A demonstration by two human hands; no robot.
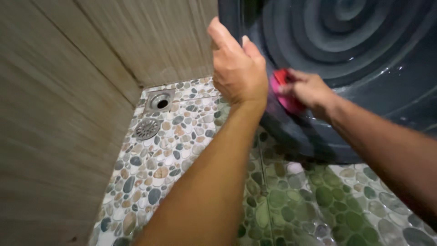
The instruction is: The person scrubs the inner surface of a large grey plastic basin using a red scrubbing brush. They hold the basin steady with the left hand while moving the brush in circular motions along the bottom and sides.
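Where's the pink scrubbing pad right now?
Head view, right of centre: the pink scrubbing pad is under the right hand, pressed on the dark ribbed plastic tub, beside the left hand gripping its rim.

Left hand [237, 70] gripping dark tub [364, 68] rim, right hand [307, 91] pressing pink sponge [284, 93], pebble floor [182, 150]
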